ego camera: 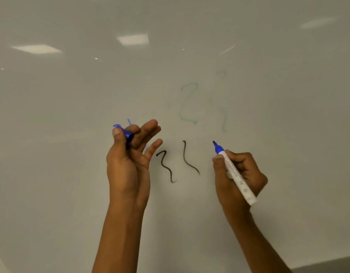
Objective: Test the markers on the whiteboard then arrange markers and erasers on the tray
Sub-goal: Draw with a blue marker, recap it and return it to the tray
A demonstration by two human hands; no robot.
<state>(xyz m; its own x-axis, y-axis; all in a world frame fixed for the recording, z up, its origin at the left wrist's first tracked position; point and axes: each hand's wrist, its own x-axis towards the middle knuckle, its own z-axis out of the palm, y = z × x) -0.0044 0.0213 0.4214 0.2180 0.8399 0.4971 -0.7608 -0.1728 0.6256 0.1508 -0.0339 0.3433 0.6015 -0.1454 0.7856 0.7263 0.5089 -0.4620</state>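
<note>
Gripped in the right hand [239,174], one uncapped marker [234,172] is held at the whiteboard [71,174], right of two black squiggles [168,166]; one blue cap [127,134] is pinched by the left hand [129,160].

Looks like office, meeting room or classroom. Large glossy whiteboard [190,56] fills nearly whole view. Board surface mirrors rectangular ceiling light panels [133,39], type common in offices and schools. Marker squiggles on board: two black squiggles [166,166], fainter green squiggles [188,103] above. Grey strip at lower right corner, unclear what it is.
</note>
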